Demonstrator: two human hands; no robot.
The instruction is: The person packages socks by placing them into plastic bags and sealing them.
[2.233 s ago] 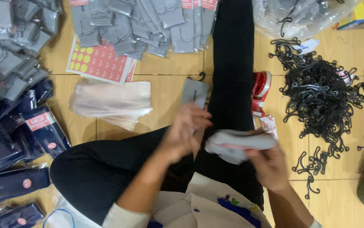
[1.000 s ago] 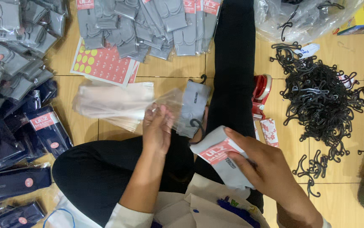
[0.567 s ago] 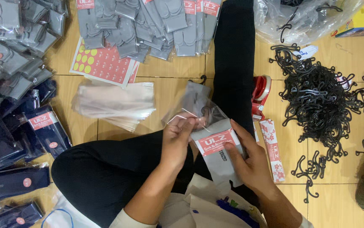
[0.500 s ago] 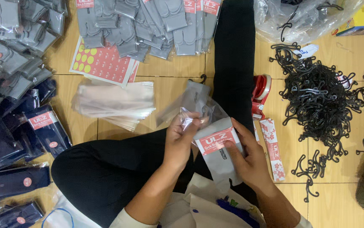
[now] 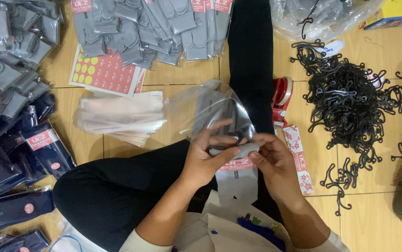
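Warm indoor light is falling evenly across a wooden plank floor [image 5: 387, 46], its honey-coloured boards showing dark seams between them. Soft shadows are lying under the heaps spread over it, and a faint sheen is showing on the bare boards toward the upper right. No wall, window or furniture is coming into the head view.

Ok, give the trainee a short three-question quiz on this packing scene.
1. True or false: both hands touch the grey socks.
2. Where does the clear bag sit? A beside the hooks, B over the socks' far end, C on the sticker sheet.
3. Fill in: the black hooks lie on the person's ____ side.

Key: 1 true; 2 B; 3 right.
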